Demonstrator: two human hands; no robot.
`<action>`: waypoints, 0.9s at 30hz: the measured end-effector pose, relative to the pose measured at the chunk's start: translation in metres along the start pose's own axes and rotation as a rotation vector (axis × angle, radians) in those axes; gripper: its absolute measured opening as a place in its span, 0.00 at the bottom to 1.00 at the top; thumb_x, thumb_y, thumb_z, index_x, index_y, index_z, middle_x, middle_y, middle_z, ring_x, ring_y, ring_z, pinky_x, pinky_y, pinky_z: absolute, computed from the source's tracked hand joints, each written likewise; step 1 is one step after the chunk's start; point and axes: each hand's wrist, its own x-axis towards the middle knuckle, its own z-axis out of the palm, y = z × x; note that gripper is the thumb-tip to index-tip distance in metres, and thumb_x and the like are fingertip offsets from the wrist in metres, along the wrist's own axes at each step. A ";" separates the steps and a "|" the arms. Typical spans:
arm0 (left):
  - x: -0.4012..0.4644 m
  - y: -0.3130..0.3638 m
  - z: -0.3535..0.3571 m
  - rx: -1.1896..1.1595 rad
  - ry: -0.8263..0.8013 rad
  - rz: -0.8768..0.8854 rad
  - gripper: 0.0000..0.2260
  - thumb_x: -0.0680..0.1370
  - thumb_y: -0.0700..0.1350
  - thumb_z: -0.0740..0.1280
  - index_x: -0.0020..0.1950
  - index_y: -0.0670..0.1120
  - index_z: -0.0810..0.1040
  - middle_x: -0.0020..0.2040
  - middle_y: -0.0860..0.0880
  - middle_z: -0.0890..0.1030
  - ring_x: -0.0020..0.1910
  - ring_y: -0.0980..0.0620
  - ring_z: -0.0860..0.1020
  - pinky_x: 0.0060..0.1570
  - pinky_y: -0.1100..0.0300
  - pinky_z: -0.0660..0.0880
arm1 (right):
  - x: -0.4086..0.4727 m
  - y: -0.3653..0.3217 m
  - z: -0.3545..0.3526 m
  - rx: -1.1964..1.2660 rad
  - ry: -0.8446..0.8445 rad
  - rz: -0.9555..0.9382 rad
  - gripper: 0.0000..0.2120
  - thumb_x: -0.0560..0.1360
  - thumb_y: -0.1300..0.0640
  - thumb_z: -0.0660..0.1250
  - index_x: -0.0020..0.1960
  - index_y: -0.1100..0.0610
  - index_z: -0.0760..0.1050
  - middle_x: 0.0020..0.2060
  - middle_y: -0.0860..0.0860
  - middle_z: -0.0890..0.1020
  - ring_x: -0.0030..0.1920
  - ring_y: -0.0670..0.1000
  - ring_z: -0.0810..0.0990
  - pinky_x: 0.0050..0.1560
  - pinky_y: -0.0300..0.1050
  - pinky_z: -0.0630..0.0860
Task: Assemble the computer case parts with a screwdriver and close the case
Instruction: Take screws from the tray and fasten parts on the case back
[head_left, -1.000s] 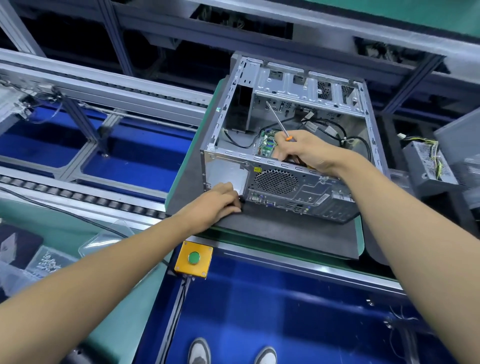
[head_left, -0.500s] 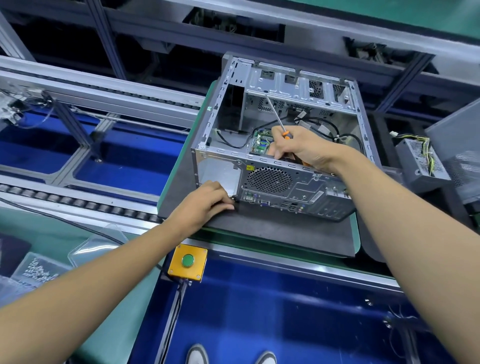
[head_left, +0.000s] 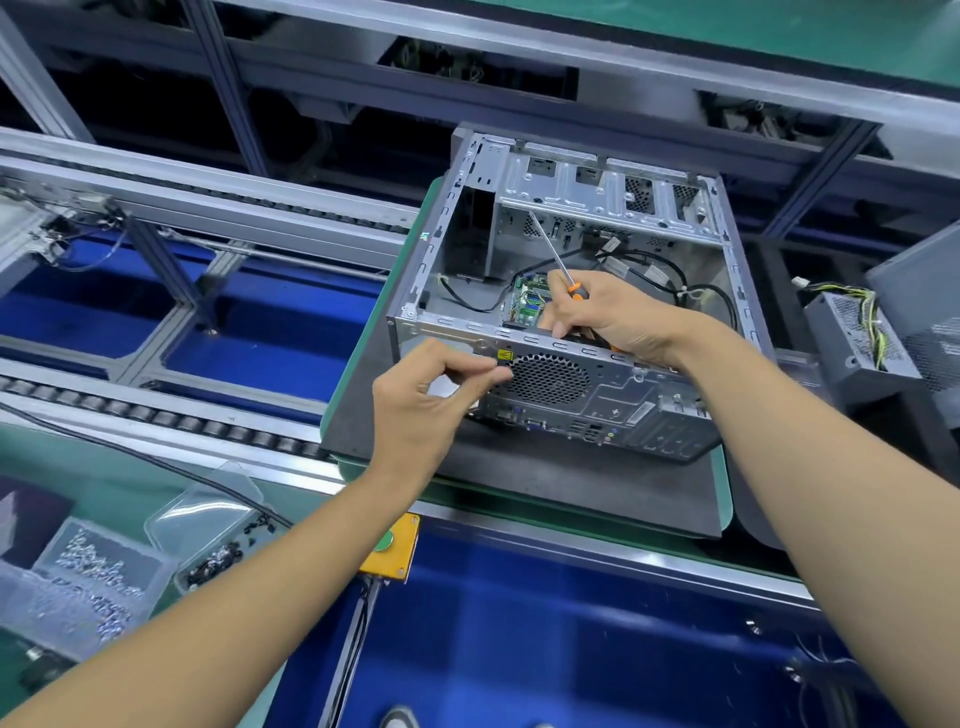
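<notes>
two hands work at the open case (head_left: 571, 332) on its mat (head_left: 519, 483): the right hand (head_left: 618, 317), over the case's rear rim, grips a screwdriver (head_left: 558, 262); the left hand (head_left: 431, 395), at the rear panel, pinches something tiny, likely a screw. a slipped pinch could drop it inside.

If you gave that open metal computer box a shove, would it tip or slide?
The open grey sheet-metal computer case lies wide and low, so tipping seems unlikely. Mostly hollow, it probably weighs little. The dark grey mat underneath may resist sliding.
</notes>
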 end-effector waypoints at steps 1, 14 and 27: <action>0.002 0.004 0.003 -0.025 0.018 -0.018 0.06 0.73 0.41 0.79 0.45 0.43 0.85 0.41 0.53 0.84 0.42 0.50 0.82 0.46 0.61 0.76 | 0.000 -0.001 0.000 0.006 0.003 0.000 0.14 0.81 0.58 0.63 0.38 0.53 0.65 0.38 0.53 0.81 0.43 0.42 0.82 0.56 0.41 0.72; -0.011 0.018 0.037 -0.146 0.006 -0.181 0.05 0.72 0.43 0.80 0.45 0.46 0.86 0.41 0.53 0.84 0.43 0.49 0.83 0.46 0.59 0.79 | 0.000 0.003 0.002 0.058 0.002 -0.030 0.10 0.77 0.53 0.63 0.39 0.52 0.67 0.37 0.49 0.82 0.41 0.44 0.81 0.54 0.36 0.73; -0.016 0.036 0.085 -0.146 0.032 -0.143 0.05 0.72 0.43 0.80 0.45 0.46 0.86 0.41 0.56 0.84 0.41 0.53 0.83 0.46 0.66 0.76 | 0.002 0.005 -0.001 0.113 -0.022 -0.075 0.09 0.74 0.60 0.64 0.38 0.54 0.65 0.40 0.56 0.79 0.42 0.45 0.80 0.48 0.33 0.75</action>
